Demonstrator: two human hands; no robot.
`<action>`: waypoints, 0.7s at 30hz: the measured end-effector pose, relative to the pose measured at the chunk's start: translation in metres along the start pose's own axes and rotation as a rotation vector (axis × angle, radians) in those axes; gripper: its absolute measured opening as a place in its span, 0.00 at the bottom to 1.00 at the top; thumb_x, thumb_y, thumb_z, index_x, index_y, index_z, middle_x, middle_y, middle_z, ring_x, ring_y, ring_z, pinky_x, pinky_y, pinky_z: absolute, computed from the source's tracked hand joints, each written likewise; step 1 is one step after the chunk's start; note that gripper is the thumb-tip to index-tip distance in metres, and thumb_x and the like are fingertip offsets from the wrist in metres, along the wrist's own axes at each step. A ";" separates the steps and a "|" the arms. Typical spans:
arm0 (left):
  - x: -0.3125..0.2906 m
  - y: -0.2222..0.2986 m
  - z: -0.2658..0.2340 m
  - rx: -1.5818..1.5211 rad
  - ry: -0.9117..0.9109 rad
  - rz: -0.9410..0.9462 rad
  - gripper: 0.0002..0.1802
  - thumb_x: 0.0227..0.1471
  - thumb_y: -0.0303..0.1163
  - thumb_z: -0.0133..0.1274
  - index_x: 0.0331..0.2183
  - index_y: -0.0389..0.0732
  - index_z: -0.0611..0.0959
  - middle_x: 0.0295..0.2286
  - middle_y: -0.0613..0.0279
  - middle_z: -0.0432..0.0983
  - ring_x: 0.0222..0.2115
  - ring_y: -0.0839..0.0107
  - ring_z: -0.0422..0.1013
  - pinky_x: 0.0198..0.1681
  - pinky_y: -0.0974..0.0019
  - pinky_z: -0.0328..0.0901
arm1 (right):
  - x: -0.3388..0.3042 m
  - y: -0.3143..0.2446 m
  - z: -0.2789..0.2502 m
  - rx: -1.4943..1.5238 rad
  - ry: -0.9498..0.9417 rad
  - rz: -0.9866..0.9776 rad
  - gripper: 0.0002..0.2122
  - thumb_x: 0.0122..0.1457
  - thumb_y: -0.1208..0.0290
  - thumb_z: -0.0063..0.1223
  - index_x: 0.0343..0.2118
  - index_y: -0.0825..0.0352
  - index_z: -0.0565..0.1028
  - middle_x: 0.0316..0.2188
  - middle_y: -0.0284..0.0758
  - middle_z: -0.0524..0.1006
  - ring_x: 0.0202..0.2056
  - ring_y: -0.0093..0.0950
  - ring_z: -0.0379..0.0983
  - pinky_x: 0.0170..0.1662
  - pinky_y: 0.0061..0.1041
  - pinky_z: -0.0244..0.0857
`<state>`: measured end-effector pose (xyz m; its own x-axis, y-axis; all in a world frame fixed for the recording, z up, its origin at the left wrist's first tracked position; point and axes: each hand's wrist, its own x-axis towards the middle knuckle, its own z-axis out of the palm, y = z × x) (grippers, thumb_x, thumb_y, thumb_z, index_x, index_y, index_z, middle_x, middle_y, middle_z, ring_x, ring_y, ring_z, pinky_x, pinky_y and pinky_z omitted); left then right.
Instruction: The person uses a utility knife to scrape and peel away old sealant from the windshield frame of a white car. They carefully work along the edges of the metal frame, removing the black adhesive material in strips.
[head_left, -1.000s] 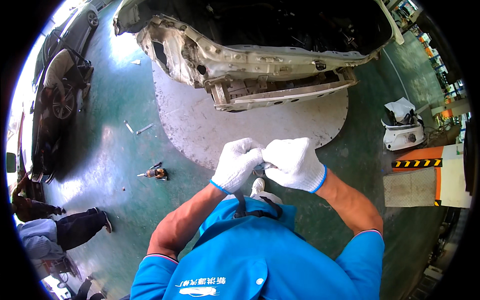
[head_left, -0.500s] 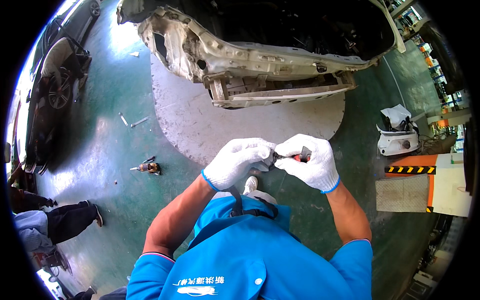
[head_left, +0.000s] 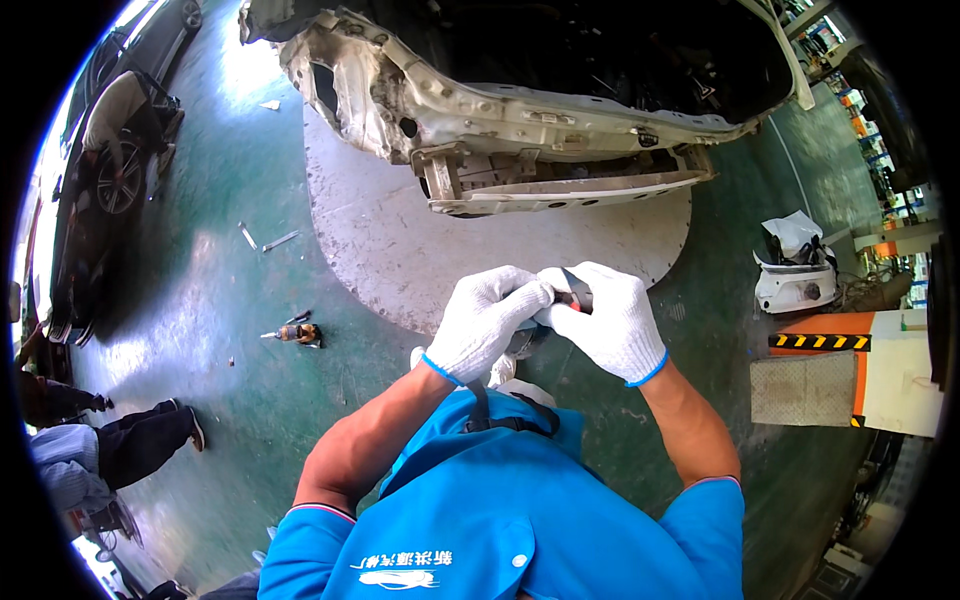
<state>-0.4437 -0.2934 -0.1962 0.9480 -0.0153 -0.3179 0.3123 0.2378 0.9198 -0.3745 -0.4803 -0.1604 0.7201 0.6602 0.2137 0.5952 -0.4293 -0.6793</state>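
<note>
White knit gloves with blue cuffs cover both hands, which meet in front of my waist. My right hand [head_left: 605, 318] is closed around a small dark grey and red tool [head_left: 575, 295], whose exact kind I cannot make out. My left hand [head_left: 487, 318] is closed too, its thumb and fingertips pressed against the near end of that piece. Most of the tool is hidden by the gloves. A dark rounded part [head_left: 527, 342] shows just below, between the two hands; whether it belongs to the tool I cannot tell.
A stripped white car body [head_left: 480, 110] stands ahead on a pale floor plate [head_left: 370, 240]. An orange-black power drill [head_left: 300, 334] and two metal strips [head_left: 281, 241] lie left. To the right are a ramp [head_left: 805, 385] and a white bumper part [head_left: 795, 285]. A co-worker's legs [head_left: 150, 435] show at left.
My hands have drawn closer together and turned. The tool has rotated, and the left hand's fingers have curled in where they were stretched before.
</note>
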 end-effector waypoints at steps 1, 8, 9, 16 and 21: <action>0.001 -0.002 0.001 -0.005 0.018 -0.004 0.14 0.64 0.36 0.55 0.40 0.33 0.85 0.32 0.60 0.82 0.32 0.77 0.76 0.37 0.70 0.72 | 0.000 0.000 0.001 -0.032 -0.004 0.021 0.13 0.52 0.71 0.67 0.41 0.69 0.83 0.32 0.43 0.82 0.30 0.39 0.80 0.33 0.32 0.74; 0.012 -0.029 0.009 -0.221 0.172 -0.006 0.12 0.63 0.34 0.54 0.35 0.34 0.84 0.27 0.65 0.79 0.27 0.80 0.71 0.31 0.73 0.65 | 0.004 0.004 0.022 -0.032 0.105 -0.098 0.10 0.52 0.73 0.66 0.37 0.67 0.83 0.28 0.40 0.81 0.28 0.38 0.80 0.30 0.32 0.73; 0.014 -0.031 0.009 -0.206 0.172 -0.005 0.11 0.63 0.33 0.53 0.36 0.34 0.84 0.28 0.64 0.79 0.27 0.80 0.71 0.29 0.74 0.66 | 0.003 0.006 0.024 -0.059 0.112 -0.144 0.09 0.51 0.74 0.67 0.37 0.67 0.83 0.29 0.40 0.81 0.28 0.38 0.80 0.30 0.31 0.73; 0.026 -0.027 0.004 -0.280 0.097 -0.124 0.10 0.61 0.29 0.52 0.38 0.34 0.84 0.27 0.65 0.76 0.25 0.77 0.72 0.28 0.72 0.69 | -0.001 0.003 0.021 -0.018 0.161 -0.263 0.09 0.49 0.81 0.70 0.34 0.68 0.83 0.30 0.40 0.82 0.26 0.33 0.78 0.30 0.27 0.73; 0.028 -0.030 -0.003 -0.491 -0.081 -0.120 0.13 0.64 0.36 0.56 0.39 0.35 0.84 0.29 0.63 0.77 0.28 0.74 0.73 0.32 0.69 0.71 | -0.011 0.011 0.008 0.194 0.156 0.035 0.09 0.52 0.77 0.71 0.37 0.68 0.84 0.31 0.35 0.84 0.31 0.21 0.80 0.34 0.23 0.74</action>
<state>-0.4269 -0.2981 -0.2329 0.9151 -0.1407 -0.3778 0.3716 0.6576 0.6553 -0.3791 -0.4873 -0.1756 0.7944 0.5373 0.2832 0.5000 -0.3137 -0.8072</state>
